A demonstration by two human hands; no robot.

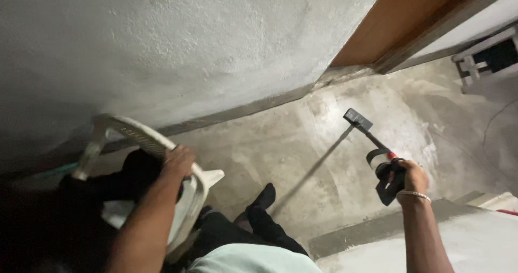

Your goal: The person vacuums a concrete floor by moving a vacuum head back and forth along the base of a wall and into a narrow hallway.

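Note:
My left hand [178, 162] grips the top of the backrest of a white plastic chair [137, 138] that stands against the rough wall, with dark cloth on its seat. My right hand [413, 178], with a bracelet at the wrist, is closed on the black handle of a long-handled cleaning tool [377, 154]. The tool's flat dark head [358, 119] rests on the wet concrete floor [302, 138] near the wall's foot. My dark trouser leg and socked foot [264, 197] show between the two hands.
A grey plastered wall [162, 41] fills the upper left. A brown wooden door [399, 19] sits at the upper right, with a white slatted piece of furniture [485, 59] beyond. A raised concrete ledge [458, 235] lies at the lower right.

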